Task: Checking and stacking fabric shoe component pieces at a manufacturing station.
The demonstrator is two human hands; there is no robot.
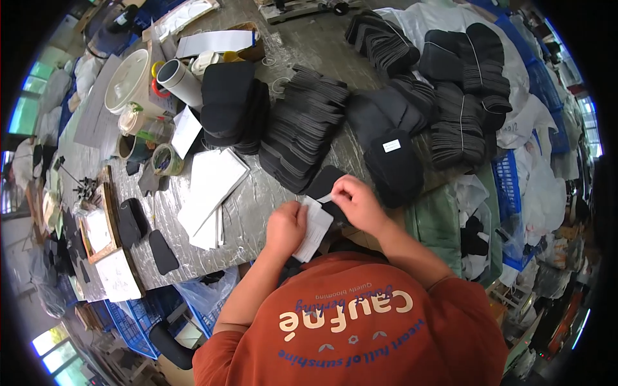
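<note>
My left hand (pixel 286 226) is closed on a small white sheet of labels (pixel 313 230) at the table's near edge. Just to its right, the fingers of my right hand (pixel 358 202) pinch a small white label (pixel 326 198) by its end. Beneath both lies a black shoe-insole-shaped pad (pixel 326 180), partly covered by the hands and the sheet. Beyond it leans a long row of stacked black pads (pixel 302 125). A pile of black pads (pixel 394 170) to the right bears a white label on top.
Tied bundles of black pads (pixel 460 119) fill the right side. White papers (pixel 215 186) lie left of the hands. Farther left stand a white bucket (pixel 132 83), a white cylinder (pixel 179 78) and jars. Blue crates (pixel 508 183) flank the table.
</note>
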